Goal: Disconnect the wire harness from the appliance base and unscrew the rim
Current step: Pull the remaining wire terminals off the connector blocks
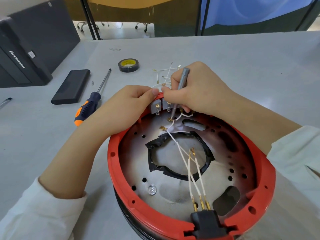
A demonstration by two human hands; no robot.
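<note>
The upturned appliance base is a round metal plate ringed by a red rim. White wires with brass terminals run across the plate to a black plug socket at the near edge. My left hand grips the far edge of the rim, thumb and fingers curled over it beside two grey switch blocks. My right hand holds a slim grey screwdriver like a pen, its tip down among the terminals by the blocks.
Loose white wires lie on the grey table behind my hands. A roll of black tape, a blue-and-orange screwdriver and a black flat case lie to the left. A black computer tower stands far left.
</note>
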